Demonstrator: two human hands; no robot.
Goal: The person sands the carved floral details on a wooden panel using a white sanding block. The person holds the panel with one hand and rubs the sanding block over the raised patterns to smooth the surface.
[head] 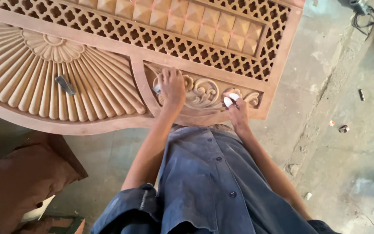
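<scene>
A big carved wood panel (122,56) lies flat in front of the person. It has a fan shape on its left part, a grid of small holes along the top, and a flower carving (202,92) near its bottom right corner.

The left hand (172,86) lies on the left end of the flower carving. Its fingers are bent down over a small pale thing (156,89) at its left side, but I cannot tell what that thing is.

The right hand (236,108) is at the right end of the flower carving, near the panel's bottom edge. It pinches a small white piece (230,99) in its fingertips and presses it on the wood.

A small grey tool (65,84) lies on the fan shape, well apart from both hands.

The person wears a blue shirt (208,182).
</scene>
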